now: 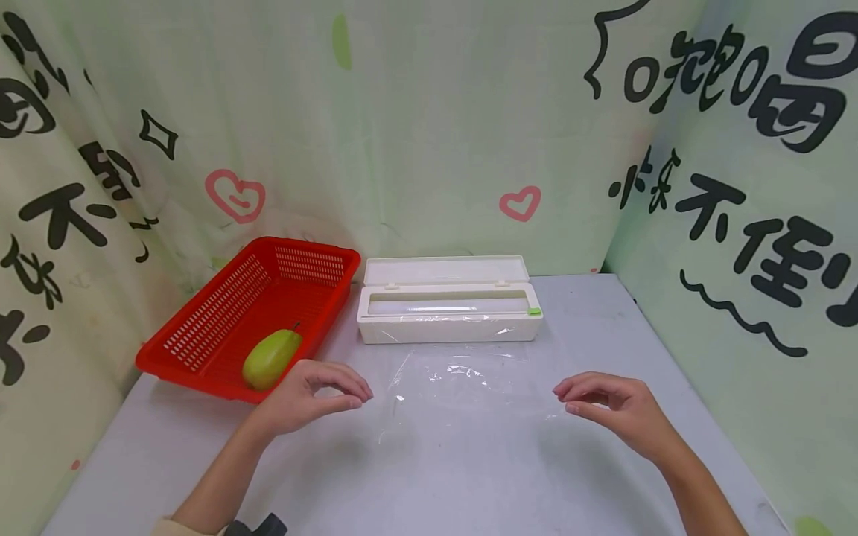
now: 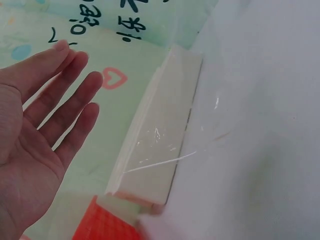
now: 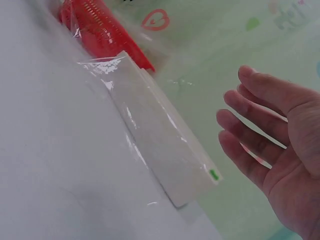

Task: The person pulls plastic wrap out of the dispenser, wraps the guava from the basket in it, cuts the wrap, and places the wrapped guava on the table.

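A sheet of clear plastic wrap (image 1: 456, 380) stretches forward from a white wrap dispenser box (image 1: 445, 330). At its left side, my left hand (image 1: 311, 394) pinches the film between thumb and fingertips, just in front of the red basket. Opposite it, my right hand (image 1: 617, 409) pinches the right side the same way. In the left wrist view, the other fingers (image 2: 75, 132) of the left hand are spread and a bright crease crosses the film (image 2: 160, 162). In the right wrist view, the film (image 3: 102, 67) shines over the box's (image 3: 145, 135) front face.
A red plastic basket (image 1: 201, 298) stands at the back left with a green pear (image 1: 271, 359) inside. The box's hinged lid (image 1: 445, 269) is raised, and a green slider (image 1: 534, 311) sits at its right end. Curtains with black lettering enclose the white table (image 1: 469, 484).
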Action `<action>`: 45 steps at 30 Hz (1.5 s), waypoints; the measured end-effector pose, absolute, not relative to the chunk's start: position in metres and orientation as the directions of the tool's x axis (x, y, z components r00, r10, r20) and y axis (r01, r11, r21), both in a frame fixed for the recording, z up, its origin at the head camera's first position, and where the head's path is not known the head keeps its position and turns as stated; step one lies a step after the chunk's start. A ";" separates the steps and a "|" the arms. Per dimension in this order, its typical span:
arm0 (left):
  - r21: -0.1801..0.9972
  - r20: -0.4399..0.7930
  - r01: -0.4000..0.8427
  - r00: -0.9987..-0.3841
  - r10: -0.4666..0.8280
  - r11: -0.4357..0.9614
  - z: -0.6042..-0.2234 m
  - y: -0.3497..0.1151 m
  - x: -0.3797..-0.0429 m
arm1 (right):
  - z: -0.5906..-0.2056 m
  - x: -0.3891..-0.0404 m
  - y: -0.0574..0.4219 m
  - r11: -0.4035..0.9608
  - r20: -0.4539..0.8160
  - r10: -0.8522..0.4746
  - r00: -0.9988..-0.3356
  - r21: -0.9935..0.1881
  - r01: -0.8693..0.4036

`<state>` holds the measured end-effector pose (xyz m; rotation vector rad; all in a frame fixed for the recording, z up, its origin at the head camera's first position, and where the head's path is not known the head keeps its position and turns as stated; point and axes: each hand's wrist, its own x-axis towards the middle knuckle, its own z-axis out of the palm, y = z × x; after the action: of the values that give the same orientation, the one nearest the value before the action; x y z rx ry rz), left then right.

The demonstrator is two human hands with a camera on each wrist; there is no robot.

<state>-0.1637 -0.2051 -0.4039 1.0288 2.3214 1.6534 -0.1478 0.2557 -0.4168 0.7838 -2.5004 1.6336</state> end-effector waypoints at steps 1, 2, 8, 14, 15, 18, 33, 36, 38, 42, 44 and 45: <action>0.870 0.285 0.459 -0.765 0.577 0.179 -0.404 -0.205 -0.164 | -0.416 -0.148 0.256 0.311 0.312 -0.382 -0.870 -0.843 -0.439; 0.869 0.286 0.461 -0.766 0.575 0.182 -0.404 -0.205 -0.164 | -0.416 -0.148 0.256 0.309 0.313 -0.382 -0.869 -0.844 -0.439; 0.862 0.284 0.465 -0.774 0.567 0.203 -0.405 -0.207 -0.166 | -0.418 -0.148 0.258 0.281 0.267 -0.443 -0.856 -0.866 -0.415; 0.853 0.263 0.456 -0.795 0.546 0.253 -0.406 -0.209 -0.171 | -0.419 -0.150 0.259 0.288 0.256 -0.471 -0.844 -0.860 -0.422; 0.853 0.252 0.448 -0.803 0.540 0.268 -0.406 -0.210 -0.173 | -0.418 -0.151 0.259 0.293 0.262 -0.467 -0.845 -0.855 -0.427; 0.857 0.206 0.405 -0.836 0.509 0.318 -0.408 -0.211 -0.177 | -0.418 -0.154 0.258 0.314 0.269 -0.452 -0.850 -0.844 -0.434; 0.878 0.123 0.271 -0.925 0.361 0.395 -0.422 -0.210 -0.195 | -0.436 -0.186 0.261 0.424 0.180 -0.292 -0.939 -0.856 -0.296; 0.881 0.123 0.262 -0.931 0.343 0.395 -0.426 -0.209 -0.198 | -0.442 -0.192 0.260 0.449 0.172 -0.275 -0.946 -0.847 -0.284; 0.882 0.127 0.259 -0.935 0.332 0.393 -0.429 -0.208 -0.201 | -0.446 -0.196 0.259 0.459 0.165 -0.267 -0.949 -0.844 -0.276; 0.888 0.127 0.251 -0.939 0.320 0.384 -0.435 -0.207 -0.208 | -0.453 -0.204 0.257 0.465 0.142 -0.249 -0.958 -0.850 -0.246; 0.893 0.116 0.238 -0.942 0.316 0.381 -0.438 -0.206 -0.211 | -0.456 -0.208 0.256 0.466 0.123 -0.236 -0.964 -0.856 -0.223; 0.896 0.106 0.227 -0.944 0.313 0.381 -0.439 -0.205 -0.212 | -0.457 -0.210 0.256 0.469 0.116 -0.232 -0.966 -0.857 -0.216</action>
<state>-0.2121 -0.2054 -0.4386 0.4979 2.5425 1.6298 -0.2102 0.2558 -0.4571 0.4122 -2.7060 1.5742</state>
